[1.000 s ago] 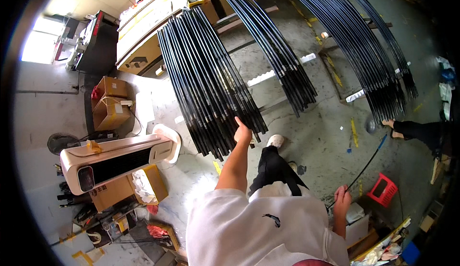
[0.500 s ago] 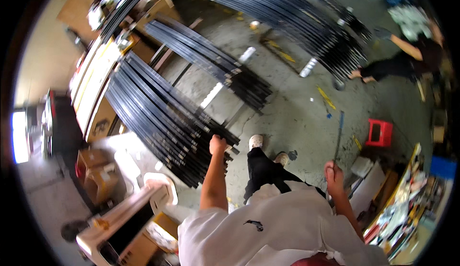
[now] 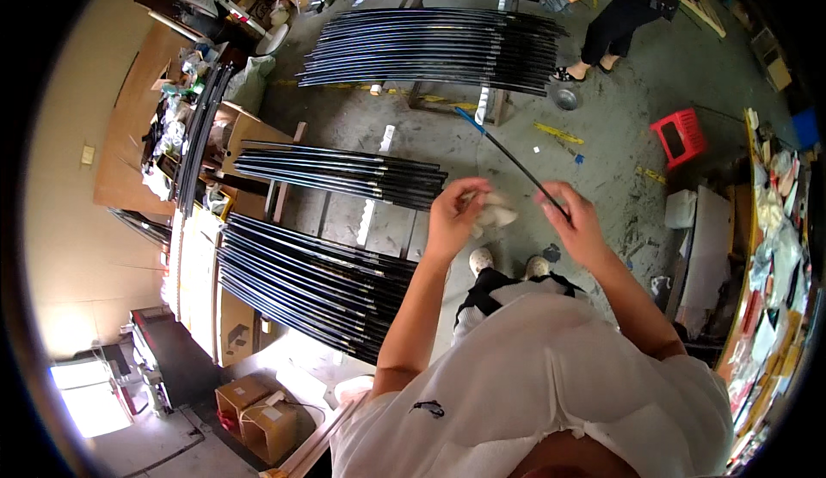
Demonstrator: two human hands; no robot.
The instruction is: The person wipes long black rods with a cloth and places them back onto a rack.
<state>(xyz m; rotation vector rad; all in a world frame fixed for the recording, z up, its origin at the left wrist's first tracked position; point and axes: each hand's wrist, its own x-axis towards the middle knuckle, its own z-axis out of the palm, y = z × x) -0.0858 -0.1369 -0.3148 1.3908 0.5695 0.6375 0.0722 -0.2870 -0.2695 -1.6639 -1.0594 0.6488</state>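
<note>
From my remote seat I look through the left fisheye of the head-worn pair, pitched steeply down over the wearer's own white shirt (image 3: pixel 533 349), which fills the lower middle, very near. The left hand (image 3: pixel 456 215) and right hand (image 3: pixel 575 220) sit close, around mid-frame. Farther off, toward the top, lie floor (image 3: pixel 619 142) and stacked black rods (image 3: pixel 430 48); a wall (image 3: pixel 73 177) bends along the left rim.
</note>
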